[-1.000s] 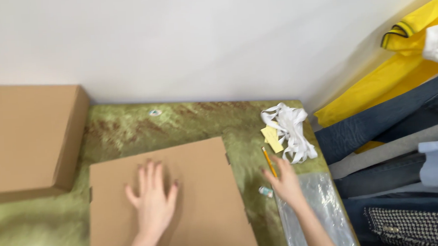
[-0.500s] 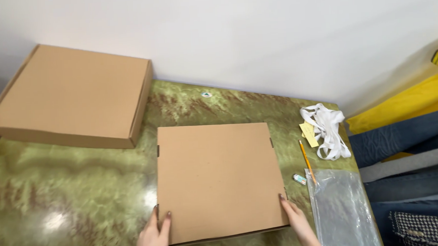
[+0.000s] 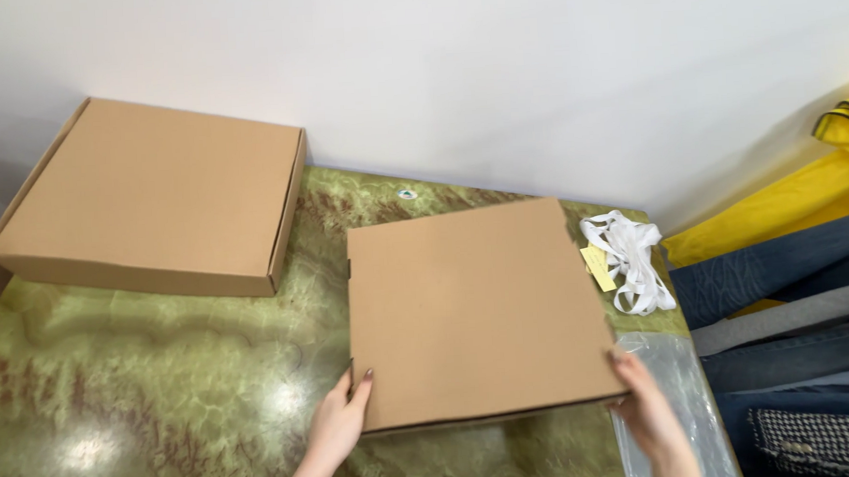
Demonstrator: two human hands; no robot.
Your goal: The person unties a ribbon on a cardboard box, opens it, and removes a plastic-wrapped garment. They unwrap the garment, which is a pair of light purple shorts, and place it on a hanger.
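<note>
flat cardboard box [image 3: 475,308] lies closed on the green marbled counter [image 3: 162,397], toward the right and near side, its top face plain brown. the left hand [image 3: 340,425] grips its near left corner, thumb on top near the edge and the fingers tucked under or against the side. the right hand [image 3: 646,409] holds the near right corner the same way, fingers curled over the edge, so the hands stand well apart with the box between them. a second cardboard box [image 3: 156,194], larger-looking and also closed, sits at the far left of the counter against the white wall, apart from the held one. just right of the held box lies a bundle of white straps [image 3: 631,257] with a small yellow tag [image 3: 597,266]. a clear plastic bag [image 3: 679,390] lies at the near right, under or beside the right hand. folded clothes [image 3: 795,287], yellow, blue and grey, are stacked at the right edge.
</note>
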